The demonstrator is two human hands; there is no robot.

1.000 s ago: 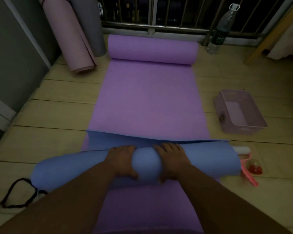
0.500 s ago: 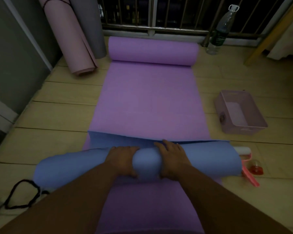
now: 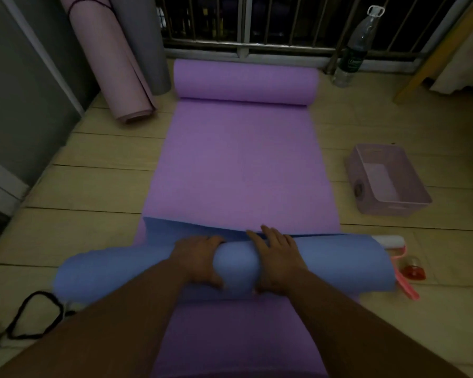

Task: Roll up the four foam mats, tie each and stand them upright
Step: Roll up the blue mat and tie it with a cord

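Note:
A blue foam mat (image 3: 339,264), almost fully rolled, lies crosswise on a purple mat (image 3: 238,165) spread on the floor. The purple mat's far end is curled into a roll by the railing. My left hand (image 3: 200,257) and my right hand (image 3: 276,255) lie side by side on the middle of the blue roll, fingers draped over its top, pressing on it. A short blue flap sticks out beyond the roll. A pink rolled mat (image 3: 107,58), tied with black cord, and a grey rolled mat (image 3: 145,36) stand upright at the back left.
A black cord (image 3: 34,317) lies on the floor at the lower left. An empty pink basket (image 3: 388,181) sits to the right. A pink tool (image 3: 404,282) and a small red object (image 3: 413,271) lie by the roll's right end. A plastic bottle (image 3: 358,47) stands at the railing.
Both hands have pushed the blue roll a little farther away from me. The flat blue flap beyond it has grown shorter. My right fingers have stretched forward over the roll.

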